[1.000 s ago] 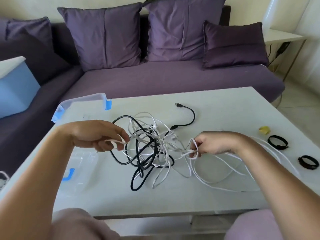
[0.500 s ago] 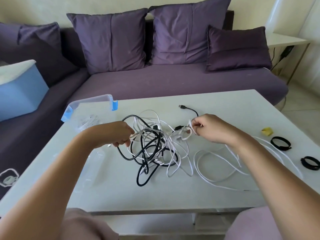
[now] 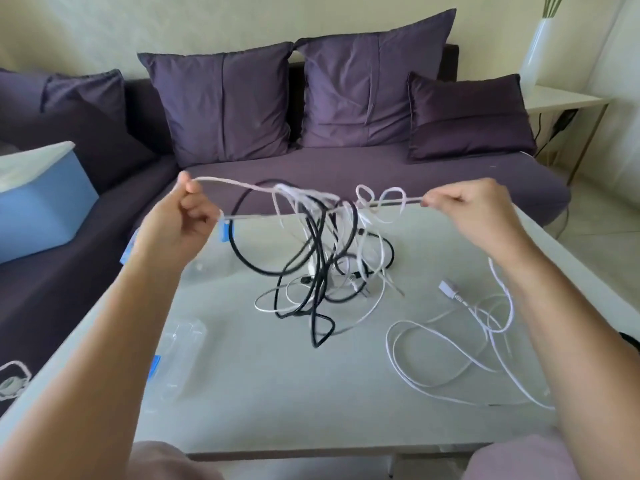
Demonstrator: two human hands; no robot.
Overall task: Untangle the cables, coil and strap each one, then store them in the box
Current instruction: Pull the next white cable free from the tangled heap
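- Clear plastic box with blue clips (image 3: 180, 341): lies at the left on the pale tabletop (image 3: 277, 410), under the left forearm; may be knocked if that arm is dropped.
- Left hand (image 3: 180, 223): raised, thin white strand (image 3: 228, 182) pinched.
- Tangled bundle of black and white cables (image 3: 322, 258): hung from the strand, lower loops on the table; knots likely tightened if pulled wider.
- Right hand (image 3: 474, 213): strand pinched at the fingertips; slip possible under tension.
- Loose white cable with plug end (image 3: 449, 289): on the table at right; may be dragged.
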